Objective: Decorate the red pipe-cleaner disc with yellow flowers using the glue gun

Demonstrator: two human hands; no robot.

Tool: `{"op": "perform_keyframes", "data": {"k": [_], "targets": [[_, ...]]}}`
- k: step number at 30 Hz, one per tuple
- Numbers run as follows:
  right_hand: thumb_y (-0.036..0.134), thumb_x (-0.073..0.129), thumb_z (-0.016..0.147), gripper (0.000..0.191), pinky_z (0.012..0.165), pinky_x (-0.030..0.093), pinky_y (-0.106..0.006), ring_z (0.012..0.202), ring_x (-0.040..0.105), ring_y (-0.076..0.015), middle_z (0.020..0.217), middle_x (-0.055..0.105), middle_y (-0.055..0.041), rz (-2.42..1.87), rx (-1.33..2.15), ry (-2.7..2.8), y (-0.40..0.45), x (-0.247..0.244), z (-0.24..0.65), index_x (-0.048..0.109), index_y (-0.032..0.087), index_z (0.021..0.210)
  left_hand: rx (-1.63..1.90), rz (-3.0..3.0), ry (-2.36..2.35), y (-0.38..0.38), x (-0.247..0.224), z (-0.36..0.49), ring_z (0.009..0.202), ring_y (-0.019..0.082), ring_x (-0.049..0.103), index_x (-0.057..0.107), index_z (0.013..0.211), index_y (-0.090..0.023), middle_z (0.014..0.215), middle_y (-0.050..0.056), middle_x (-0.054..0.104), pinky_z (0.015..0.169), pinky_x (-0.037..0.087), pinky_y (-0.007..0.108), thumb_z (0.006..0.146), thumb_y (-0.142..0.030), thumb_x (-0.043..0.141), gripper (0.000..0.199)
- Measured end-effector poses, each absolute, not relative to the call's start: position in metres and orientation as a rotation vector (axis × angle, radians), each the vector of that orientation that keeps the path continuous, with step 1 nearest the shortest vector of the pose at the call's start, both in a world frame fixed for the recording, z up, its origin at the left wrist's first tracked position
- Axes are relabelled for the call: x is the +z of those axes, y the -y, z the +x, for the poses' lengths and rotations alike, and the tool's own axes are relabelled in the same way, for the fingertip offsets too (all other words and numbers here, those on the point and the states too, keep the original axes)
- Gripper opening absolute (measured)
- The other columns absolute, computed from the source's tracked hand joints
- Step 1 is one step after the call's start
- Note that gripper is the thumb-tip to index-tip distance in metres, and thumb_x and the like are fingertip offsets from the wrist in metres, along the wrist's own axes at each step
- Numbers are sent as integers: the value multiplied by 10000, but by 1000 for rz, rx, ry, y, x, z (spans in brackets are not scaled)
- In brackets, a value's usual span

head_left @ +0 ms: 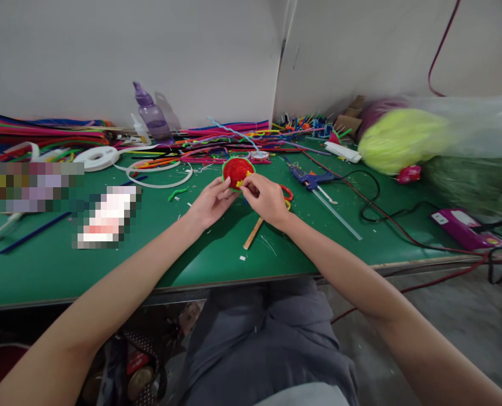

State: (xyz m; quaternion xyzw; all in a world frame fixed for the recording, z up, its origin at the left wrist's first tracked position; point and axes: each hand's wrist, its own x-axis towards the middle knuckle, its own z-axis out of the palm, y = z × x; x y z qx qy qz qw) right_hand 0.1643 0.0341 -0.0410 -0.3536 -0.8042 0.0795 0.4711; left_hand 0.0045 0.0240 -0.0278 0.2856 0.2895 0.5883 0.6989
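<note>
A round red fuzzy piece with a green rim (pixel 234 171) is held up over the green table. My left hand (pixel 212 201) grips it from the lower left, fingers along its edge. Small yellow bits (pixel 243 179) lie on its lower right part. The thumb and forefinger of my right hand (pixel 265 197) are pinched together at these yellow bits. Whether the fingertips hold one of them is too small to tell. Below my right hand, a wooden stick (pixel 253 233) lies on the table, next to scissors with red and yellow handles (pixel 286 194).
A blue glue gun (pixel 310 178) with its cord lies to the right, near a purple power strip (pixel 466 228) and plastic bags (pixel 403 141). Colourful pipe cleaners (pixel 43 132), a purple bottle (pixel 153 115) and a white tape roll (pixel 96 158) line the back and left.
</note>
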Motion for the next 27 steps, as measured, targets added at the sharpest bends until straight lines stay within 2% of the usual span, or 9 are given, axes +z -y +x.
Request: {"op": "perform_keyframes", "data": {"k": [3,7,11,15,17,21,25,27], "targets": [[194,542,897,22,625,413,-264,686,570,-130,769,615,4,-863,195,1962,-33,-40,164,560,201,885,1313,639,-647,-24,-29,4,592,63,574,595,715,-147,674,-20,639,818,552,270,809,-68,669,144],[198,524,919,73,644,435,-261,719,603,-134,822,648,-6,-834,155,1951,-33,-40,164,577,207,968,1298,648,-658,-24,-29,3,582,58,578,614,752,-153,686,-26,649,835,556,275,800,-75,681,114],[223,504,944,91,666,447,-267,748,627,-146,842,666,-24,-812,78,1931,-33,-41,164,592,202,946,1297,648,-672,-24,-29,2,704,86,650,612,775,-169,786,-11,698,870,555,289,790,-76,691,123],[235,507,941,90,665,443,-274,708,604,-144,773,628,-10,-829,113,1910,-34,-41,164,563,209,875,1302,662,-640,-25,-30,2,739,95,669,608,783,-179,817,-11,718,900,553,310,799,-70,675,128],[259,567,904,69,621,420,-273,648,561,-137,712,575,15,-890,194,1862,-36,-41,164,526,216,868,1307,677,-634,-26,-31,1,779,103,679,605,780,-181,844,-4,729,908,549,314,808,-72,662,125],[345,693,800,280,595,403,-272,580,501,-122,642,496,64,-991,490,1687,-41,-38,163,482,226,941,1313,700,-651,-27,-32,0,854,116,688,582,758,-193,884,-18,736,971,516,337,778,-95,703,158],[451,716,761,420,569,396,-266,553,502,-121,602,516,74,-1065,841,1552,-46,-36,162,481,215,1018,1323,709,-645,-27,-30,0,882,117,686,564,755,-194,902,-24,737,993,494,340,748,-111,738,193],[489,726,738,437,547,384,-256,563,504,-117,633,543,54,-1046,970,1511,-47,-36,162,509,207,991,1323,711,-633,-26,-29,0,883,116,683,564,753,-191,913,-18,736,970,500,328,739,-111,745,199]]}}
